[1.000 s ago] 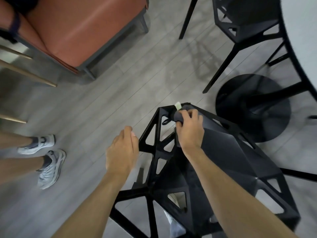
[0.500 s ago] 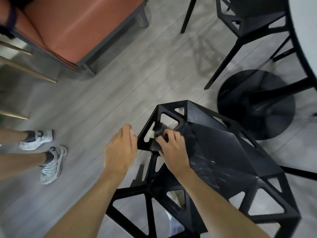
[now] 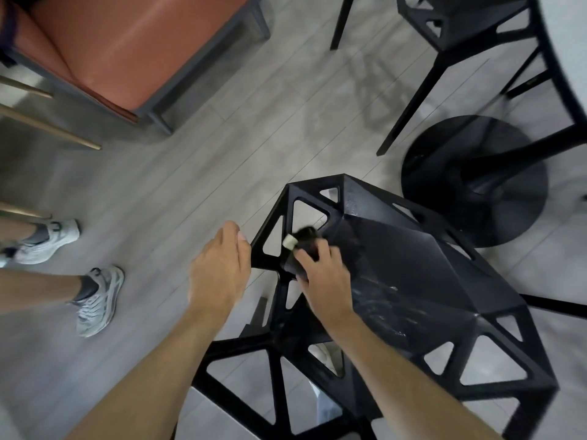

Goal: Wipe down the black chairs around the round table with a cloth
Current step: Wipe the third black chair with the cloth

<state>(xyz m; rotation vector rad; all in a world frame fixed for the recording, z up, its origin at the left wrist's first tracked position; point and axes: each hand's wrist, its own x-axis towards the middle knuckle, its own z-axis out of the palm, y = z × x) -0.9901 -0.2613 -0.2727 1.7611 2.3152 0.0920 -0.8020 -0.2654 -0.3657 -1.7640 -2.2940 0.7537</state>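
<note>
Closest to us, our right hand (image 3: 324,274) grips a dark cloth (image 3: 303,246) with a pale tag (image 3: 289,242), too blurred to read, pressing it on the black chair (image 3: 413,281) at its left edge. Our left hand (image 3: 220,268) curls round the chair's outer corner. Beyond stand another person's sneakers (image 3: 95,296), the table base (image 3: 473,179), a second black chair (image 3: 460,23) and an orange seat (image 3: 127,42).

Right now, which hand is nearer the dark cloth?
Right. The right hand grips the dark cloth against the near black chair; the left hand sits beside it at the frame's left corner.
</note>
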